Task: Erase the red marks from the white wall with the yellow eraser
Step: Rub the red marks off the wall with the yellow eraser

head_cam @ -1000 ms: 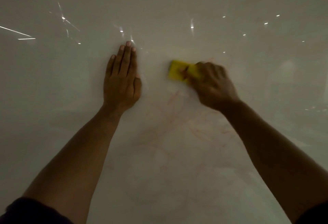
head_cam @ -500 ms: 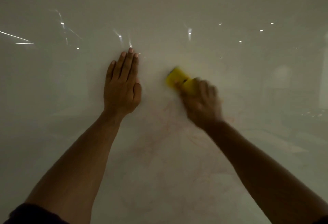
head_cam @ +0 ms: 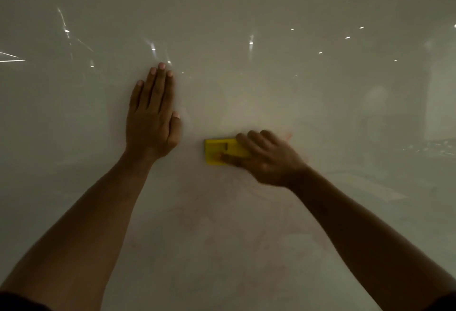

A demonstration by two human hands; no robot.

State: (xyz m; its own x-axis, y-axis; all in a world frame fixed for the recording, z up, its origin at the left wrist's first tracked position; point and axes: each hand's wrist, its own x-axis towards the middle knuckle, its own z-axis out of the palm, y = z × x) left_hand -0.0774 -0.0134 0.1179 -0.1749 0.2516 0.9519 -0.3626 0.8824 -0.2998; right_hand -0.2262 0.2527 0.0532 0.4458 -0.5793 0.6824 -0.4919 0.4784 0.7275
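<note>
A glossy white wall (head_cam: 234, 14) fills the head view. My right hand (head_cam: 269, 160) presses a flat yellow eraser (head_cam: 218, 151) against the wall near the centre; its fingers cover the eraser's right half. Faint, smeared red marks (head_cam: 222, 214) spread over the wall below the eraser, between my two forearms, and a small red smudge (head_cam: 288, 135) shows just past my right fingers. My left hand (head_cam: 153, 115) lies flat on the wall to the left of the eraser, fingers straight and pointing up, holding nothing.
Small bright light reflections (head_cam: 251, 42) dot the upper wall, with streaks at the far left. A dim reflection of the room shows on the right side of the wall (head_cam: 419, 148).
My right hand has slid the eraser down and to the left over the wall. My left hand has stayed pressed flat in the same place.
</note>
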